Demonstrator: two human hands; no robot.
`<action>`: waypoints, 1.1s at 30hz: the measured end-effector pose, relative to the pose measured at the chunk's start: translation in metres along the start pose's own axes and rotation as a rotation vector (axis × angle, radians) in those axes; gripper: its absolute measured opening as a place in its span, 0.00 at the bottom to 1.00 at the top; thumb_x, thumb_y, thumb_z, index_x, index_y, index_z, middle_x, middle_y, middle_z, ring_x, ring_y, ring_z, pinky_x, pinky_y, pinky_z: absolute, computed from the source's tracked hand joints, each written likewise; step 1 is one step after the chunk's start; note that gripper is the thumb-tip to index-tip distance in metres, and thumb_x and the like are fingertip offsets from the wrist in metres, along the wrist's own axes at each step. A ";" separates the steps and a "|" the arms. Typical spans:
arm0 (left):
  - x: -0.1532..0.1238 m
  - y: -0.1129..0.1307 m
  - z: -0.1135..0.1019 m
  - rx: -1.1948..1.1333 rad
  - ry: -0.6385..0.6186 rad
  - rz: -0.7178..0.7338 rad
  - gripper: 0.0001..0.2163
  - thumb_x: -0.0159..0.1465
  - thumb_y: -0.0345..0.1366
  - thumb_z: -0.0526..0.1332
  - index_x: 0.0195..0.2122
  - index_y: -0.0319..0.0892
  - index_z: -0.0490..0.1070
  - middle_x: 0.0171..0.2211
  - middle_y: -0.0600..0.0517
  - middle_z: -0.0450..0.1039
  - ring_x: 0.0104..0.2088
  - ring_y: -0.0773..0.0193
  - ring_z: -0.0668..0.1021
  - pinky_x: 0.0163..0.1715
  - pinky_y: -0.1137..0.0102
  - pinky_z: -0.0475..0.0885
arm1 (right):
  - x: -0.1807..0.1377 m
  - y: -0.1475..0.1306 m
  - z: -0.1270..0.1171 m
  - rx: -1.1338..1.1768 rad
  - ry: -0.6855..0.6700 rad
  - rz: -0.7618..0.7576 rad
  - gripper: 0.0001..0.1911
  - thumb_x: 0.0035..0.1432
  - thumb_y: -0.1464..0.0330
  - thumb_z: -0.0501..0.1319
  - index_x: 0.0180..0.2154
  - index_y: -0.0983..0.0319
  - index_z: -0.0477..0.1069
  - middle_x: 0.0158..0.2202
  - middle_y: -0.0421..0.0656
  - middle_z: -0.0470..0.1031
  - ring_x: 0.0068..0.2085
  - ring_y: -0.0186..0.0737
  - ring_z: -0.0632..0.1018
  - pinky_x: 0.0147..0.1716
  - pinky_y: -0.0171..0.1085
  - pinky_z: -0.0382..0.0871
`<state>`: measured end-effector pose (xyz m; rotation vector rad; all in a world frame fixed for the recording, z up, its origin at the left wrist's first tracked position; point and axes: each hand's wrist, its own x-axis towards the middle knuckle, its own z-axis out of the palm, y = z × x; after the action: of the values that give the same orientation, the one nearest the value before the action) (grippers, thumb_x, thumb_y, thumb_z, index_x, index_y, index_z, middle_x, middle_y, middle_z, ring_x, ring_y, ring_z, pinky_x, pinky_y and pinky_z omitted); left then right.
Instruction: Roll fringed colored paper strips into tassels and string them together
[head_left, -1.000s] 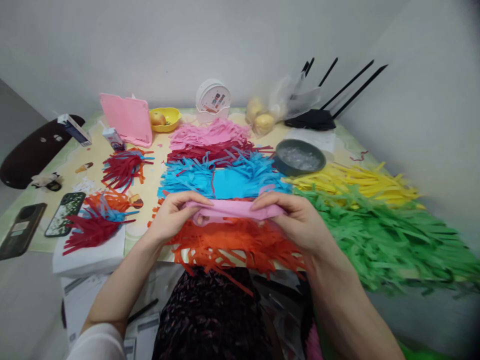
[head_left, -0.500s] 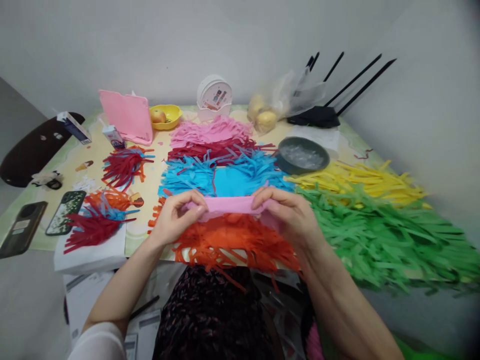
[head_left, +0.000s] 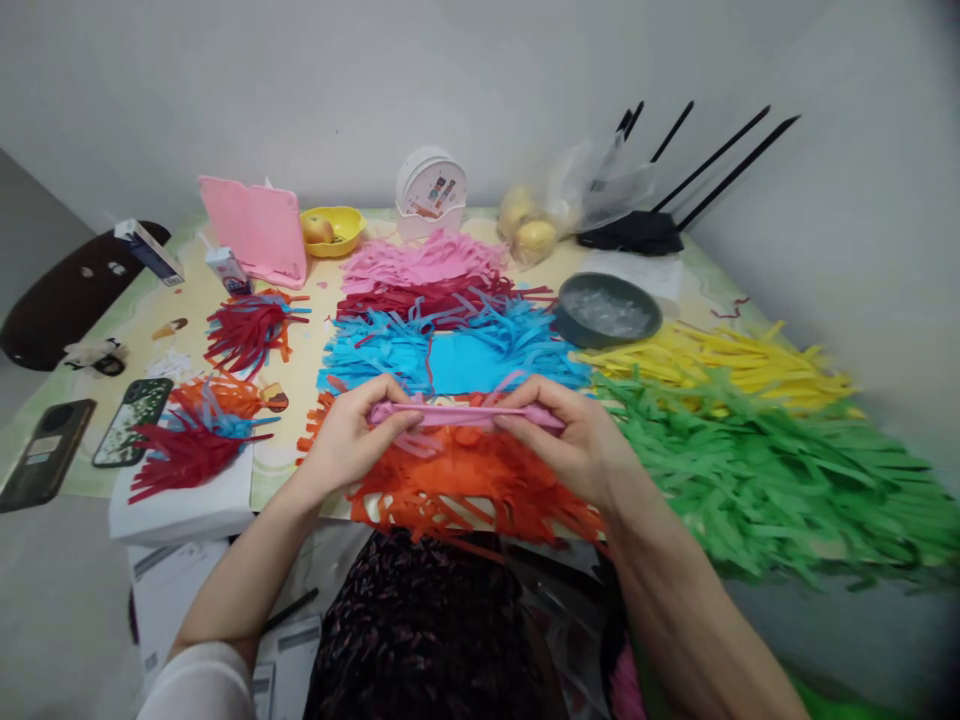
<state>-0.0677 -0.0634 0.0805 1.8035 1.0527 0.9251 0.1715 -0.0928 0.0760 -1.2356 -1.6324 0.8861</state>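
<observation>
Between my two hands stretches a pink fringed paper strip (head_left: 457, 414), seen nearly edge-on as a narrow band. My left hand (head_left: 358, 425) pinches its left end with thumb and fingers. At the other end my right hand (head_left: 566, 430) grips it the same way. The strip is held above a pile of orange fringed paper (head_left: 457, 465) near the table's front edge. Just beyond lie blue fringed paper (head_left: 465, 362), dark red fringed paper (head_left: 435, 298) and pink fringed paper (head_left: 427, 258). Part of the strip is hidden by my fingers.
Green fringed paper (head_left: 780, 480) and yellow fringed paper (head_left: 727, 365) spread at right, beside a dark bowl (head_left: 606, 310). Two multicoloured tassels (head_left: 247, 328) lie at left near two phones (head_left: 49, 455). A pink tablet case (head_left: 255, 230), yellow bowl (head_left: 346, 232) and black router (head_left: 630, 232) stand behind.
The pink strip has gone from a wider flat band to a thin, nearly edge-on one. My right thumb has shifted lower along it; both hands keep their hold.
</observation>
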 end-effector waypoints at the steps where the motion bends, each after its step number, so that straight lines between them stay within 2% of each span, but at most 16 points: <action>1: 0.000 0.001 0.000 -0.093 -0.027 -0.036 0.09 0.64 0.38 0.63 0.30 0.40 0.69 0.25 0.54 0.76 0.26 0.67 0.77 0.28 0.74 0.71 | -0.001 -0.001 0.001 0.042 0.007 0.024 0.04 0.59 0.67 0.63 0.32 0.60 0.74 0.30 0.41 0.80 0.32 0.38 0.79 0.34 0.35 0.72; 4: 0.000 0.003 0.000 -0.281 -0.051 -0.097 0.09 0.64 0.40 0.64 0.32 0.39 0.70 0.23 0.55 0.75 0.22 0.68 0.76 0.24 0.75 0.71 | -0.003 -0.003 0.003 0.133 0.056 0.047 0.03 0.58 0.67 0.64 0.33 0.60 0.76 0.26 0.39 0.78 0.27 0.36 0.79 0.30 0.34 0.73; 9: -0.001 -0.005 0.000 -0.386 -0.060 -0.071 0.10 0.64 0.39 0.64 0.41 0.38 0.79 0.27 0.51 0.78 0.24 0.68 0.77 0.28 0.74 0.72 | -0.004 -0.001 0.004 0.217 0.083 0.044 0.06 0.57 0.70 0.64 0.35 0.58 0.81 0.28 0.40 0.80 0.29 0.36 0.80 0.32 0.34 0.75; 13: -0.003 -0.014 0.000 -0.464 -0.054 0.027 0.09 0.64 0.37 0.64 0.37 0.39 0.82 0.28 0.48 0.78 0.29 0.66 0.78 0.34 0.71 0.73 | -0.005 0.002 0.005 0.264 0.088 0.017 0.08 0.56 0.72 0.62 0.31 0.58 0.80 0.28 0.40 0.80 0.30 0.36 0.80 0.32 0.33 0.75; 16: -0.003 -0.015 -0.001 -0.473 -0.059 0.080 0.08 0.64 0.37 0.64 0.35 0.38 0.81 0.29 0.48 0.78 0.29 0.66 0.77 0.33 0.71 0.73 | -0.005 0.001 0.007 0.248 0.093 0.004 0.09 0.56 0.73 0.60 0.31 0.58 0.79 0.27 0.40 0.80 0.29 0.35 0.79 0.31 0.32 0.73; 20: -0.005 -0.008 -0.002 -0.311 -0.042 0.119 0.09 0.64 0.38 0.64 0.31 0.38 0.78 0.27 0.49 0.77 0.28 0.67 0.76 0.30 0.73 0.71 | -0.006 -0.006 0.009 0.133 0.118 -0.013 0.05 0.56 0.68 0.63 0.29 0.59 0.76 0.26 0.39 0.78 0.27 0.35 0.77 0.28 0.32 0.71; 22: -0.007 -0.004 -0.002 -0.144 0.013 0.134 0.06 0.63 0.36 0.65 0.36 0.39 0.78 0.31 0.49 0.79 0.29 0.67 0.77 0.31 0.74 0.71 | -0.006 -0.008 0.009 0.006 0.128 -0.011 0.04 0.57 0.67 0.64 0.34 0.59 0.77 0.32 0.41 0.81 0.32 0.38 0.79 0.32 0.34 0.73; 25: -0.008 0.000 -0.003 0.132 0.051 0.210 0.09 0.64 0.32 0.64 0.45 0.41 0.76 0.40 0.49 0.80 0.36 0.66 0.80 0.38 0.74 0.72 | -0.007 -0.008 0.008 -0.178 0.090 -0.044 0.10 0.59 0.67 0.62 0.43 0.58 0.77 0.42 0.43 0.82 0.42 0.42 0.81 0.43 0.38 0.73; 28: -0.008 0.001 -0.003 0.260 0.040 0.215 0.04 0.64 0.31 0.62 0.39 0.40 0.75 0.35 0.51 0.80 0.35 0.67 0.80 0.37 0.74 0.71 | -0.007 -0.006 0.007 -0.255 0.072 -0.048 0.06 0.60 0.67 0.62 0.37 0.58 0.77 0.36 0.42 0.82 0.38 0.41 0.80 0.39 0.38 0.71; 30: -0.008 0.001 -0.002 0.197 0.037 0.153 0.03 0.64 0.33 0.62 0.35 0.40 0.72 0.32 0.52 0.79 0.32 0.67 0.79 0.34 0.74 0.71 | -0.007 -0.006 0.008 -0.215 0.072 -0.013 0.04 0.59 0.67 0.62 0.33 0.59 0.76 0.32 0.41 0.81 0.33 0.39 0.79 0.34 0.36 0.70; 33: -0.008 0.002 0.000 -0.140 -0.009 0.023 0.06 0.65 0.36 0.62 0.35 0.41 0.68 0.29 0.52 0.78 0.29 0.66 0.80 0.31 0.73 0.74 | -0.006 -0.007 0.009 -0.019 0.078 0.045 0.04 0.58 0.66 0.63 0.33 0.60 0.75 0.29 0.40 0.81 0.30 0.37 0.79 0.30 0.34 0.71</action>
<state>-0.0697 -0.0710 0.0808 1.7053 0.9395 0.9798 0.1612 -0.1011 0.0778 -1.3089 -1.5599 0.8415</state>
